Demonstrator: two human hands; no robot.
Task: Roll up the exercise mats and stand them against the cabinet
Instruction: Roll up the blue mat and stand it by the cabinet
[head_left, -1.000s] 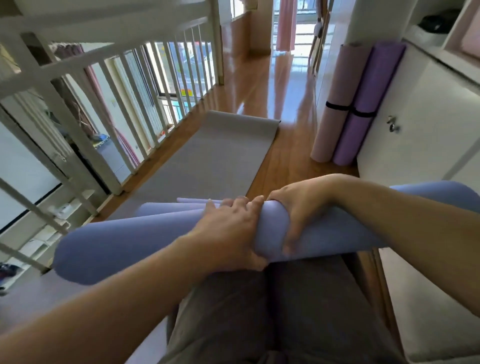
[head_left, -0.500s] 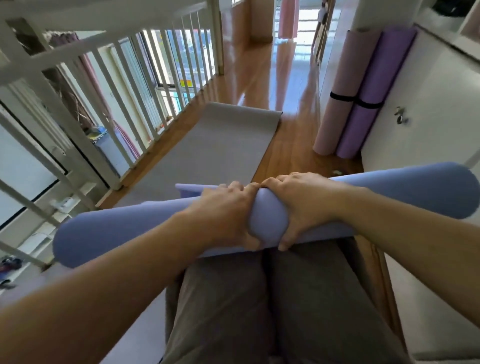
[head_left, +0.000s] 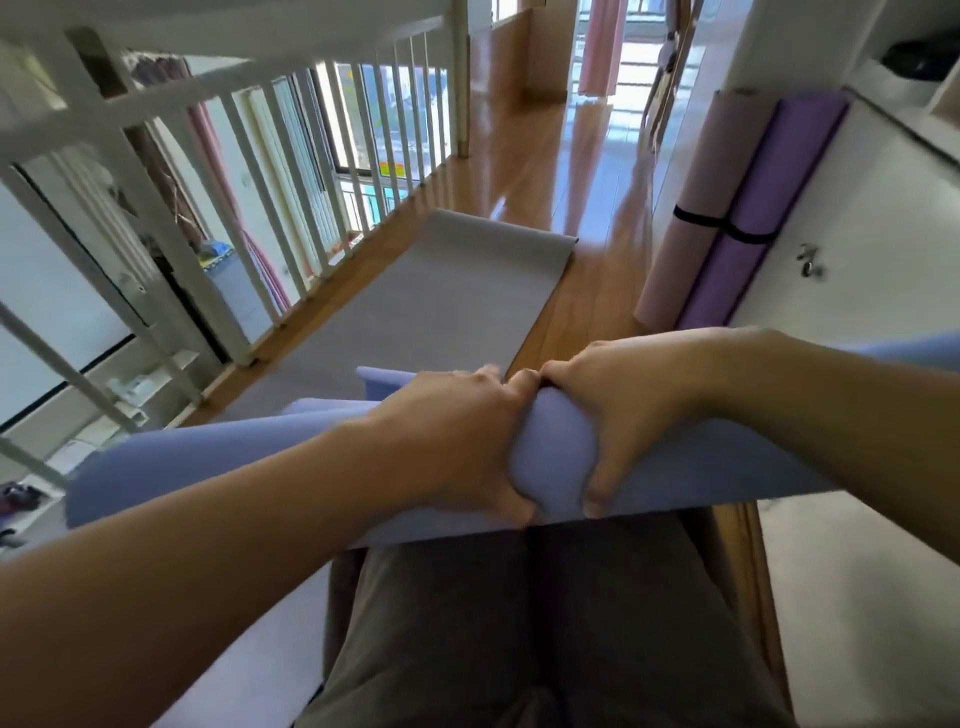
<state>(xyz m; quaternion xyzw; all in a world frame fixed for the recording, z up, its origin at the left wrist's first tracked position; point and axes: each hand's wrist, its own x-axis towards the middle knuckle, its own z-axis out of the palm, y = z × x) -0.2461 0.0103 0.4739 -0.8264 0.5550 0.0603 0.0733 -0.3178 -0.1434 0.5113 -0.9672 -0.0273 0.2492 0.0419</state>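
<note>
A rolled blue exercise mat (head_left: 218, 467) lies crosswise above my legs, and both hands grip its middle. My left hand (head_left: 457, 441) wraps it from the left, my right hand (head_left: 608, 415) from the right, fingertips almost touching on top. A loose flap of the mat sticks out behind my left hand. A grey mat (head_left: 415, 312) lies flat and unrolled on the wooden floor ahead. A pink rolled mat (head_left: 696, 208) and a purple rolled mat (head_left: 748, 218) stand upright, strapped together with a black band, against the white cabinet (head_left: 857, 234).
A white railing (head_left: 218, 171) runs along the left over an open drop. Glossy wooden floor (head_left: 561, 150) stretches ahead to a doorway. The cabinet lines the right side. My legs in grey trousers (head_left: 545, 623) fill the bottom of the view.
The blue roll has risen and tilted, its right end higher and now partly behind my right arm. Both hands stayed gripped at its middle and moved closer together.
</note>
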